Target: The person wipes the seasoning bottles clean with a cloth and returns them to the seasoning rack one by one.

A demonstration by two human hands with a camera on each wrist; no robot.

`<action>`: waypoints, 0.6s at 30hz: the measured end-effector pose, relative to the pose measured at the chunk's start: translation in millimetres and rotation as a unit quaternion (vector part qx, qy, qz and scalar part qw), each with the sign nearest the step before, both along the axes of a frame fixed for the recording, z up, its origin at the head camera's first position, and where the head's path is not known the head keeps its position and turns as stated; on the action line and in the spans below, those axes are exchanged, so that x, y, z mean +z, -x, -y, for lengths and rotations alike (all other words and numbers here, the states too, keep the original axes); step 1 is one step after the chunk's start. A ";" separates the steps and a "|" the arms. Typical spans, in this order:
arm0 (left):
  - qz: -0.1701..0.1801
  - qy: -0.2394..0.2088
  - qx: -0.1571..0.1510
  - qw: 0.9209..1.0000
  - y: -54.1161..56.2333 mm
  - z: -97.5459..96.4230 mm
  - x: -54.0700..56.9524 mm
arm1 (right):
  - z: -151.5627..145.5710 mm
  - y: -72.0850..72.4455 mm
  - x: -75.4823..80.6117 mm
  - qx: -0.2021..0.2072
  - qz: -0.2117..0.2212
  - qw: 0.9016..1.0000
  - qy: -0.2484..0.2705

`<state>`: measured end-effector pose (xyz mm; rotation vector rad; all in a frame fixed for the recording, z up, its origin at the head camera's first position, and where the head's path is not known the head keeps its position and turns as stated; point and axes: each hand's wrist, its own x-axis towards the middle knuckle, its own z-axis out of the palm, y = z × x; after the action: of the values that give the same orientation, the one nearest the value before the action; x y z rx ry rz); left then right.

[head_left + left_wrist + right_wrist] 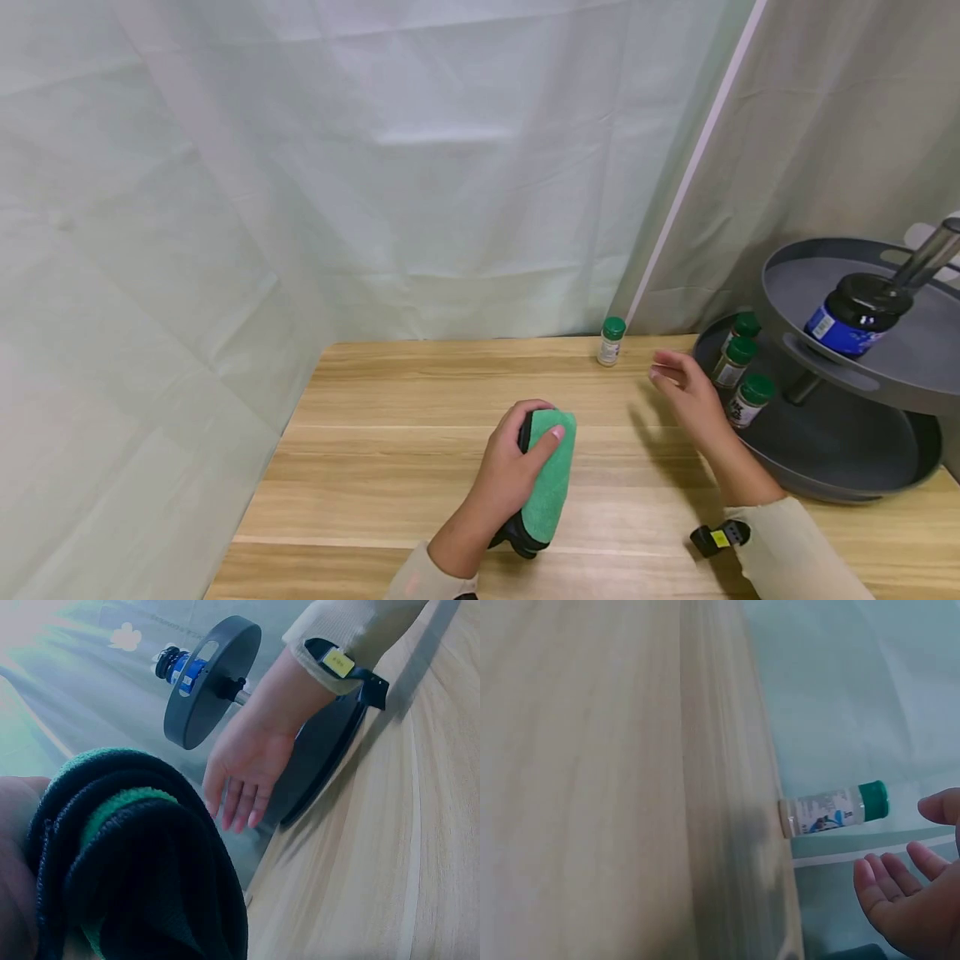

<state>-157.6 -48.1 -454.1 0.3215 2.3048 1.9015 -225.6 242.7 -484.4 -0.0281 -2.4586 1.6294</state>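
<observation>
My left hand [506,467] grips a folded green and black cloth [553,475] above the front middle of the table, thumb across its green face. In the left wrist view the cloth [150,847] shows as rolled layers. My right hand [693,400] is held above the table with nothing in it, its fingers relaxed, just left of the two-tier tray. Nearest to its fingertips stands a small spice jar [611,343] with a green cap, upright at the table's back edge. The right wrist view shows this jar [829,810] apart from the fingers.
A dark grey two-tier round tray [840,467] stands at the right. Several green-capped spice jars [748,398] are on its lower tier's left side. A dark jar with a blue label [855,321] sits on the upper tier. Pale curtains [465,183] hang behind the wooden table [360,450].
</observation>
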 end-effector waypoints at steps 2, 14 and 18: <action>0.000 -0.001 -0.001 1.000 0.1 -0.1 0.1 | 1.3 6.0 -1.5 0.000 0.001 1.000 0.005; 0.000 0.002 0.001 1.000 0.8 0.1 0.8 | 11.7 41.8 -17.3 0.013 0.029 0.999 0.028; 0.003 -0.001 0.003 1.000 -0.1 0.1 1.4 | 17.5 46.9 -7.9 0.025 0.043 0.998 0.029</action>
<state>-157.5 -48.1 -452.7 0.3085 2.3029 1.9043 -272.5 225.2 -492.4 -0.0472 -2.4935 1.7545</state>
